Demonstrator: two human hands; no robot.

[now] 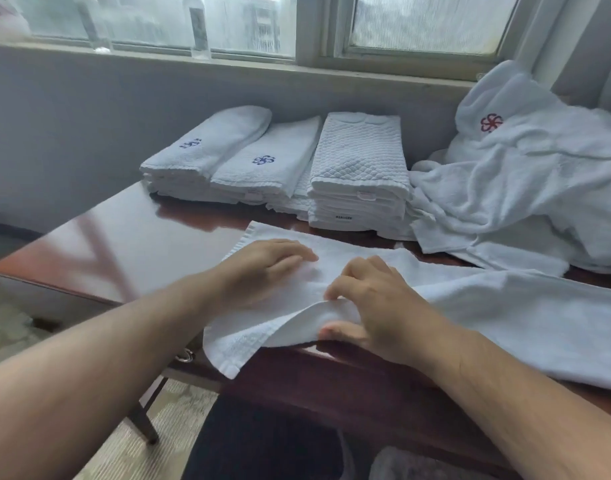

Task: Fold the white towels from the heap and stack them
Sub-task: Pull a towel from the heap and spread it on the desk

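One towel (504, 313) lies along the near edge of the table (124, 237). Our left hand (262, 268) presses it, open and flat; our right hand (369, 306) pinches its near hem. We should lift evenly, matching edges.

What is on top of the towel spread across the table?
The left hand rests flat on the towel; the right hand pinches its lifted near edge. The part of the table beneath the towel is hidden.
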